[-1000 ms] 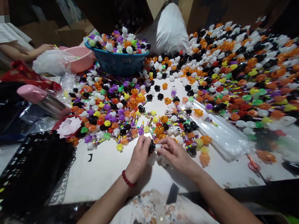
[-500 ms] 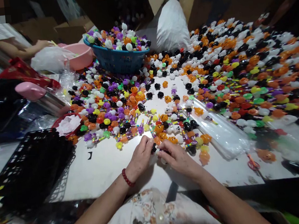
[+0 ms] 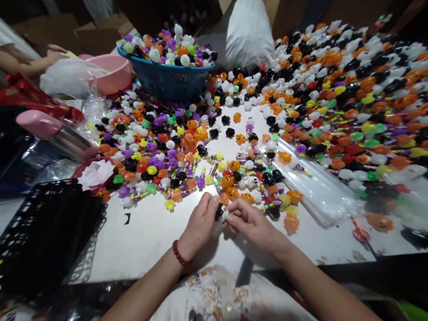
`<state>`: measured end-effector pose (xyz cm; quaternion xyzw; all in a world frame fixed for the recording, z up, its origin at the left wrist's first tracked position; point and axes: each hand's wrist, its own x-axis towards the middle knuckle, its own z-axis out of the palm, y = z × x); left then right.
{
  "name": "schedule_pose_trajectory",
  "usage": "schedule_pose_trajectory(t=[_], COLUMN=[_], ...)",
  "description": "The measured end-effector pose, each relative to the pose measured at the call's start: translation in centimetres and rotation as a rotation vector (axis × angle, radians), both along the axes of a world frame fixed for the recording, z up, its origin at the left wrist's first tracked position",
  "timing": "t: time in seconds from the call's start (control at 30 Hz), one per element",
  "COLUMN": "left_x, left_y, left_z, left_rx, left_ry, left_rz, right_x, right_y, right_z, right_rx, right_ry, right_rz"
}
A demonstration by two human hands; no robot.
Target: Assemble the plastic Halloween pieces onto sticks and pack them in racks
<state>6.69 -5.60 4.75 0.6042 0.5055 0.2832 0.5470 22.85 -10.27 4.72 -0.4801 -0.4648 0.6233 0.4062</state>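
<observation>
My left hand (image 3: 202, 223), with a red bead bracelet at the wrist, has its fingers closed round a small black piece (image 3: 219, 211) near the table's front. From the right, my right hand (image 3: 247, 221) pinches a small white piece (image 3: 224, 216) that touches the black one. Both hands meet just in front of a loose pile of small plastic figures and patterned sticks. Orange pumpkin figures (image 3: 233, 193) lie right beyond my fingertips. My palms and the undersides of the held pieces are hidden.
Clear plastic bags (image 3: 315, 191) and red scissors (image 3: 361, 233) lie on the right. A blue basket (image 3: 172, 78) of figures stands behind, beside a pink basin (image 3: 113, 74). A black crate (image 3: 47, 237) is at left. Another person's arm (image 3: 25, 65) shows at upper left.
The white piece between my hands shows more clearly now, beside the black one. My hands have barely moved. The view has shifted slightly, and the other person's hand has moved a little left.
</observation>
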Motion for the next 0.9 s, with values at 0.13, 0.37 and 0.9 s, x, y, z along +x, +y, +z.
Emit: schedule_pose_trajectory(t=[0.13,0.37,0.9], left_x=[0.2,0.8,-1.1], left_y=[-0.5,-1.0,0.1], left_z=[-0.5,-0.6,1.1], left_rx=[0.061,-0.024,-0.385], left_ry=[0.086,0.063,-0.410], left_rz=[-0.015,0.046,-0.005], right_x=[-0.5,-1.8,0.3], right_y=[-0.5,-0.5,0.6], right_z=[-0.8,-0.8,-1.1], right_rx=[0.053,0.142,0.221], right_ry=[-0.044,-0.153,-0.247], right_rz=[-0.034,-0.113,-0.052])
